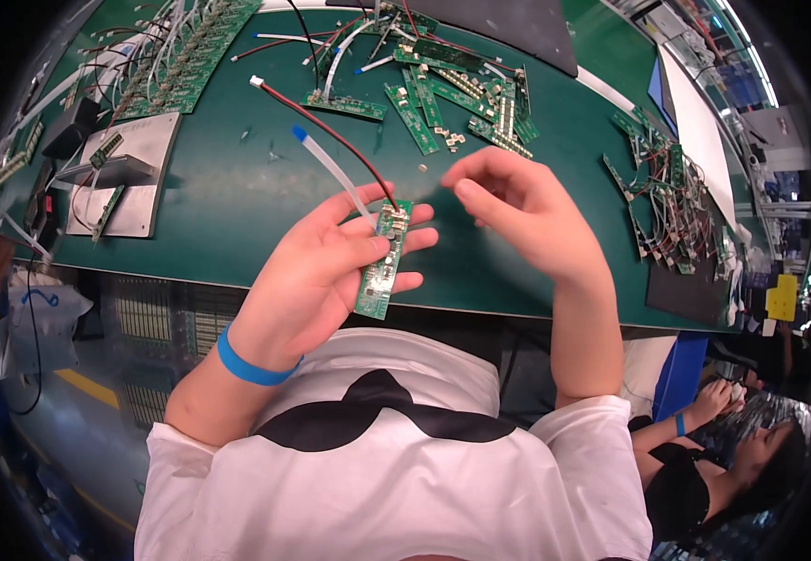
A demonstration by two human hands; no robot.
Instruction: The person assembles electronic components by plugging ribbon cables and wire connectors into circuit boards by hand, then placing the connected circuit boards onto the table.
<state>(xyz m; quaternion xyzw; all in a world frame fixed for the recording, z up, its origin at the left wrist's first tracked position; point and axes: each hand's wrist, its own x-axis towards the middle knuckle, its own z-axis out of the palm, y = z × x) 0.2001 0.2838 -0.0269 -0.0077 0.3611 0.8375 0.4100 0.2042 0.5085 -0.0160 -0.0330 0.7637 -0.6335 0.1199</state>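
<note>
My left hand [316,252] holds a narrow green circuit board [385,262] over the table's near edge. Its thumb presses on the board's face, and the other fingers spread behind it. From the board's upper end run a red-and-black wire pair [330,129] with a white plug and a white flat ribbon cable [335,173] with a blue tip. To the right of the board, my right hand [527,210] hovers with its fingers loosely bent and nothing visible in them. A tiny cream connector [422,168] lies on the table just beyond its fingertips.
Loose circuit boards [415,117] and small connectors pile up at the far middle. More wired boards [672,192] lie at right on a dark mat. A metal plate fixture [134,178] and a row of boards [190,61] occupy the left. Another person [714,458] sits at lower right.
</note>
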